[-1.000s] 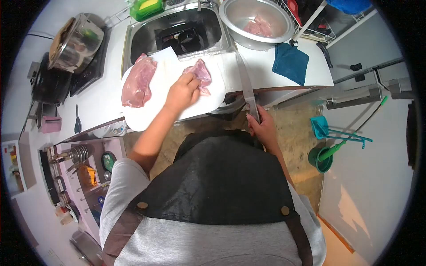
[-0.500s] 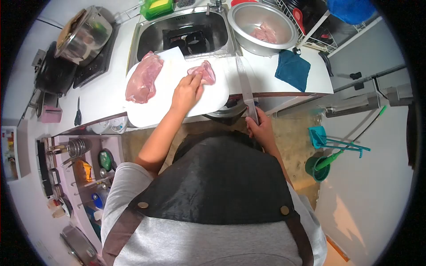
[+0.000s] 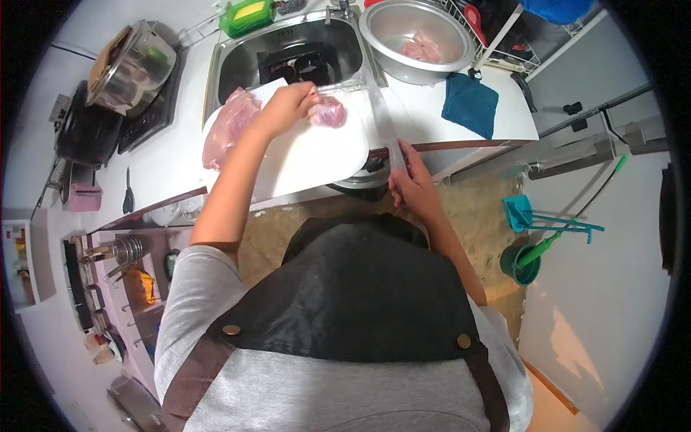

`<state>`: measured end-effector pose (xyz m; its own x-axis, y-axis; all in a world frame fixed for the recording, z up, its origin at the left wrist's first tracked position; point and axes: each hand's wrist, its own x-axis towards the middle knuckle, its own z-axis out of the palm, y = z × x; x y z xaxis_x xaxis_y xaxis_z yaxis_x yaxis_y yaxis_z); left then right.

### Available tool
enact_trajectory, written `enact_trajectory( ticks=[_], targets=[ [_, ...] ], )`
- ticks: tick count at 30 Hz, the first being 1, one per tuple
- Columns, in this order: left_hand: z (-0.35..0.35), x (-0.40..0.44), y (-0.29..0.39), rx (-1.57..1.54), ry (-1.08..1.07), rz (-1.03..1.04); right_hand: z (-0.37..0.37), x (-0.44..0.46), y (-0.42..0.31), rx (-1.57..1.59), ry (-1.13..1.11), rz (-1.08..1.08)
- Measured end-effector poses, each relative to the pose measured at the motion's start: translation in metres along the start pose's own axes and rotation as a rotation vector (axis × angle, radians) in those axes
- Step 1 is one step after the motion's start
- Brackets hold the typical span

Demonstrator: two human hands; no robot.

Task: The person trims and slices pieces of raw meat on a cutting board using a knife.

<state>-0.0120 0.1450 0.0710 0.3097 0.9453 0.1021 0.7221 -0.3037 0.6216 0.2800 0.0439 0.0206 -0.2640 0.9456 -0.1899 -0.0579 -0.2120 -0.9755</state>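
Note:
My left hand (image 3: 289, 108) is closed at the left edge of a small piece of raw meat (image 3: 329, 113), pinching its edge, on the white cutting board (image 3: 317, 158). A larger piece of raw meat (image 3: 229, 129) lies on the board's left part, with my forearm passing close beside it. In my right hand (image 3: 414, 176) is the handle of a long knife (image 3: 380, 111). The blade points away from me, just right of the board, over the counter's edge.
Behind the board is a sink (image 3: 288, 54) with dark items. A metal bowl (image 3: 417, 36) holding meat pieces stands right of it, near a blue cloth (image 3: 469, 106). Pots stand at the left, by black scissors (image 3: 128, 194). A green bucket (image 3: 520, 265) is on the floor.
My left hand has moved up and left from on top of the small piece to its left edge. The knife in my right hand has shifted slightly left and away from me.

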Motion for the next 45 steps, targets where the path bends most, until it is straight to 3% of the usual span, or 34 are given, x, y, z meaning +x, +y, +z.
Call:
enact_trajectory(
  ticks=[2, 4, 6, 8, 10, 12, 14, 18, 20, 21, 23, 26, 27, 29, 30, 32, 36, 42, 45],
  targets=[
    [0.023, -0.023, -0.018, -0.017, 0.01, -0.082, 0.011, 0.014, -0.007, -0.052, -0.14, -0.042],
    [0.053, -0.046, -0.043, 0.002, 0.244, -0.065, 0.029, 0.022, -0.014, -0.174, -0.18, -0.048],
    [0.063, -0.065, -0.025, -0.022, 0.343, -0.081, 0.041, 0.031, -0.014, -0.302, -0.223, -0.052],
    [0.072, -0.078, -0.007, -0.05, 0.445, -0.104, 0.048, 0.038, -0.009, -0.683, -0.225, -0.336],
    [0.075, -0.084, 0.005, -0.176, 0.439, -0.299, 0.051, 0.037, -0.012, -0.699, -0.236, -0.301],
    [0.075, -0.087, 0.0, -0.227, 0.494, -0.2, 0.052, 0.034, -0.017, -0.712, -0.243, -0.27],
    [0.06, -0.084, 0.001, -0.04, 0.402, -0.102, 0.046, 0.032, -0.022, -0.681, -0.212, -0.208],
    [0.004, -0.056, 0.024, -0.008, 0.277, -0.02, 0.027, 0.034, -0.024, -0.559, -0.158, -0.152],
    [-0.02, -0.037, 0.033, 0.216, 0.09, 0.035, 0.019, 0.028, -0.037, -0.414, -0.133, 0.045],
    [-0.027, -0.025, 0.04, 0.217, 0.09, 0.041, 0.016, 0.028, -0.033, -0.413, -0.127, 0.041],
    [-0.03, -0.001, 0.052, 0.23, -0.142, 0.105, 0.009, 0.026, -0.022, -0.298, -0.108, -0.025],
    [-0.009, 0.032, 0.044, 0.267, -0.198, 0.261, 0.003, 0.018, -0.018, -0.274, -0.079, 0.002],
    [-0.005, 0.034, 0.036, 0.265, -0.206, 0.258, 0.004, 0.015, -0.018, -0.269, -0.078, 0.009],
    [0.002, 0.038, 0.02, 0.102, -0.479, -0.135, 0.004, 0.012, -0.023, -0.256, -0.029, 0.139],
    [0.007, 0.036, 0.01, 0.108, -0.484, -0.128, 0.004, 0.012, -0.022, -0.249, -0.02, 0.136],
    [0.014, 0.023, -0.014, 0.087, -0.235, 0.116, 0.009, 0.011, -0.016, -0.192, -0.053, 0.134],
    [0.02, 0.005, -0.024, 0.068, -0.113, 0.141, 0.021, 0.015, -0.008, -0.3, -0.082, 0.135],
    [0.039, -0.015, -0.012, 0.111, 0.094, 0.199, 0.035, 0.04, 0.015, -0.584, -0.028, -0.305],
    [0.051, -0.022, -0.003, 0.16, 0.169, 0.164, 0.045, 0.05, 0.007, -0.612, -0.023, -0.241]
  ],
)
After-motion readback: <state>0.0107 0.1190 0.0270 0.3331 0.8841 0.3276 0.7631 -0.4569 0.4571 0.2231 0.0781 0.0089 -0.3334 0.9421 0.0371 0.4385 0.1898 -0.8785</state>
